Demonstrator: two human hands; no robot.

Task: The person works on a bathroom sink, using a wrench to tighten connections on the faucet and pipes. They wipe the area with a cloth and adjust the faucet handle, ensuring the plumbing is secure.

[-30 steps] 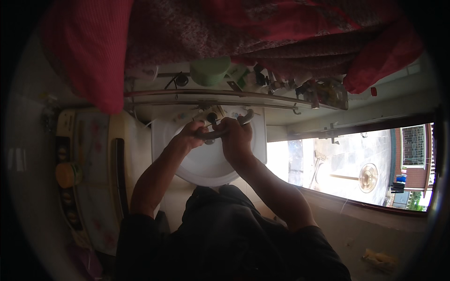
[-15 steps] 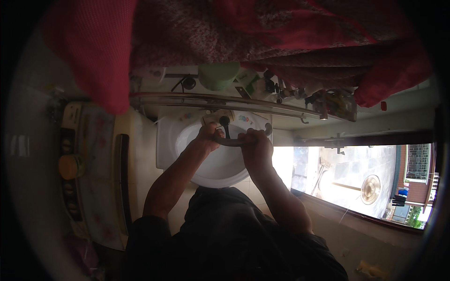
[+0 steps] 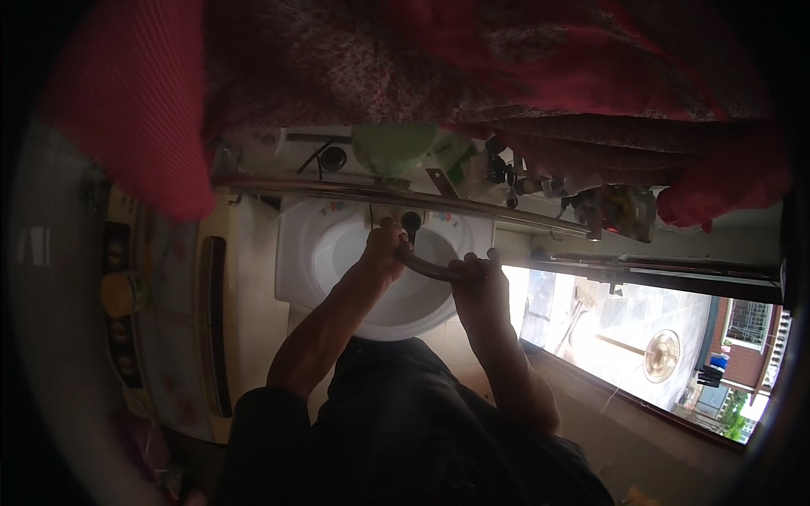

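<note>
Above a white washbasin (image 3: 291, 253), both my hands are closed on a curved, dark grey tube (image 3: 429, 268), which looks like a length of hose. My left hand (image 3: 388, 250) grips its left end, close in front of the dark faucet (image 3: 412, 221). My right hand (image 3: 481, 277) is wrapped round the part nearer its right end, and a short bent tip sticks out past the fingers. Between the two hands the tube sags toward me. In the dim light, its exact kind is hard to make out.
Red and pink towels (image 3: 422, 76) hang overhead, above a metal rail (image 3: 354, 192). A shelf behind holds a green tub (image 3: 392, 150) and several small items. On the left stands a cream washing machine (image 3: 173, 337) with a yellow-lidded jar (image 3: 121, 293). A bright opening (image 3: 624, 337) lies at right.
My right hand has moved right and toward me, so the tube now slopes down to the right. My left hand keeps its hold on the tube. The whole view has shifted slightly.
</note>
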